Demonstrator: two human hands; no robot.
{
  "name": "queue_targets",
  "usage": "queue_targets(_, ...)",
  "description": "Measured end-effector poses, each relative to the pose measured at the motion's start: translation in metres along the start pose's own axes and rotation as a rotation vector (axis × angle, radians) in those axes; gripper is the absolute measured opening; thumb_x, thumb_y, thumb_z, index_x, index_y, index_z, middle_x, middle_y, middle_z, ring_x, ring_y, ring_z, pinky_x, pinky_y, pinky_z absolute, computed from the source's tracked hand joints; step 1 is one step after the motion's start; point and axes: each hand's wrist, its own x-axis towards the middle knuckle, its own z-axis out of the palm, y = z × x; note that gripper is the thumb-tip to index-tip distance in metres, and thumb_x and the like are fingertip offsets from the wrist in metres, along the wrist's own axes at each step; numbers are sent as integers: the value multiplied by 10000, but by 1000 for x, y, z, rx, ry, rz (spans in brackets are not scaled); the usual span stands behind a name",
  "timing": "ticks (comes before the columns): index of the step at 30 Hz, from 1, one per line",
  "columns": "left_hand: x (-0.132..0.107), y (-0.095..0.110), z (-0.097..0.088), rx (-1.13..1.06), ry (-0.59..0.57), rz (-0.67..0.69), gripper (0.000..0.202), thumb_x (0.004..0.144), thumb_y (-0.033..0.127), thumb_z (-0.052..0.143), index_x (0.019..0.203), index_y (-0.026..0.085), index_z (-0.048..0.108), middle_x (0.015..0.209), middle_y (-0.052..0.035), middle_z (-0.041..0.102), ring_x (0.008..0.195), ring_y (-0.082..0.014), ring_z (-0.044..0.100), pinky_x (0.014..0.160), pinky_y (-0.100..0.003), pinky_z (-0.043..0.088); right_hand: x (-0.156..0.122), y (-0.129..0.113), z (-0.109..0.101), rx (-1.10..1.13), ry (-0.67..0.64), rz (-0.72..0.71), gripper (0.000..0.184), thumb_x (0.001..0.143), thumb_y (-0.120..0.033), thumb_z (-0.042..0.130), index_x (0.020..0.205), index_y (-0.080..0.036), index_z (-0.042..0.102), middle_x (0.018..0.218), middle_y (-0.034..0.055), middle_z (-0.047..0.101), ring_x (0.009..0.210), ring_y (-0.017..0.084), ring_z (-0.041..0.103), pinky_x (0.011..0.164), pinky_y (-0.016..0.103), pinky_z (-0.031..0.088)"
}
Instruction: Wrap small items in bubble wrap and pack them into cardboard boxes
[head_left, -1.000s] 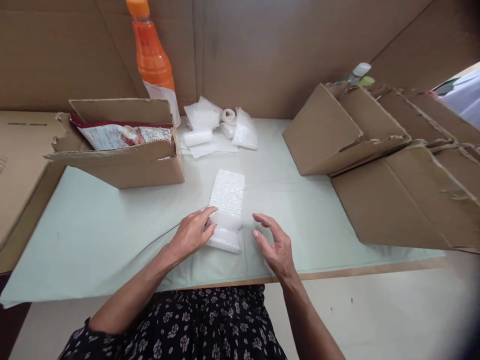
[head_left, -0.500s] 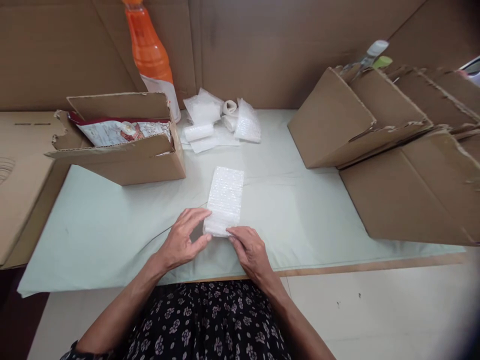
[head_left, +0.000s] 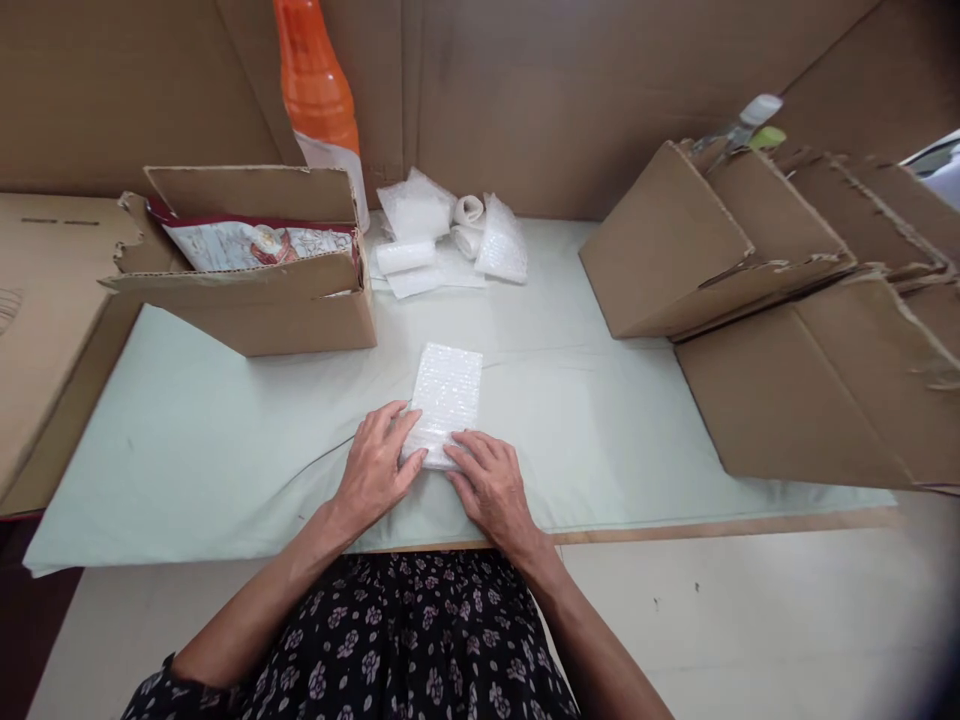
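A white strip of bubble wrap (head_left: 448,388) lies lengthwise on the pale green table cover (head_left: 225,430), its near end rolled up. My left hand (head_left: 377,467) presses on the left side of that rolled end with fingers curled over it. From the right, my right hand (head_left: 490,483) grips the same end, fingers bent on the roll. What lies inside the roll is hidden.
An open cardboard box (head_left: 255,300) with printed packets stands at the left, an orange bottle (head_left: 319,95) behind it. More bubble wrap pieces (head_left: 450,235) lie at the back. Stacked cardboard boxes (head_left: 787,300) fill the right side. Cardboard walls surround the table.
My right hand came in from the right onto the rolled end. Both hands rolled the wrap away from me, so the flat strip is shorter now.
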Motion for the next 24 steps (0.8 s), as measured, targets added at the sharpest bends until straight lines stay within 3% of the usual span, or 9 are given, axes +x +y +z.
queue_targets(2,-8,0,-8,-60,-33,90,413,932,277,603,1336,191,597,1397,-147,607,1272,-294,566,1064,-468,474,3,0,0,76,6,56,253,995,-220,552,1189,-233,713,1124,99,766,1077,261,677,926,445,518)
queue_targets(5,-16,-2,-16,-144,-148,91,402,957,219,540,1356,200,585,1227,-106,705,1115,-244,638,997,-423,501,4,-1,-8,211,-68,115,257,1013,-296,546,1211,-255,706,1034,71,774,948,236,701,865,410,546)
queue_targets(8,-9,-4,-13,-134,-159,-46,383,969,210,493,1335,168,600,1073,-96,742,928,-222,655,897,-396,526,1,-4,-14,128,11,119,293,1004,-320,563,1263,-241,673,1190,108,734,1091,274,670,907,440,526)
queue_targets(10,2,-5,-7,-75,-137,-106,374,952,221,515,1304,149,618,1024,-99,738,914,-238,643,891,-412,522,1,-6,-14,10,87,80,325,987,-312,589,1290,-214,652,1301,144,680,1191,305,621,950,469,495)
queue_targets(14,13,-4,0,-44,-69,-160,364,919,236,552,1266,161,632,1020,-96,707,968,-256,630,933,-446,510,8,-3,-5,-85,-10,-10,314,947,-257,629,1257,-228,668,1321,136,683,1196,322,611,956,491,479)
queue_targets(19,-5,-2,1,-514,18,-408,556,908,304,575,1436,173,465,1180,-116,677,981,-198,673,884,-364,570,24,3,2,204,66,203,274,981,-292,578,1215,-224,703,1156,103,767,1038,267,700,933,442,542)
queue_targets(22,-11,3,2,-814,-47,-514,729,888,302,577,1545,147,300,1322,-156,648,1138,-218,676,987,-380,556,25,-2,0,492,-18,303,294,972,-377,588,1195,-233,715,1114,66,778,1002,243,727,882,375,586)
queue_targets(24,-8,9,2,-906,-102,-567,779,881,333,582,1566,139,266,1314,-147,660,1172,-230,669,1012,-382,548,23,-4,-3,556,-49,299,280,957,-403,604,1148,-244,734,1118,64,772,1034,246,721,932,389,579)
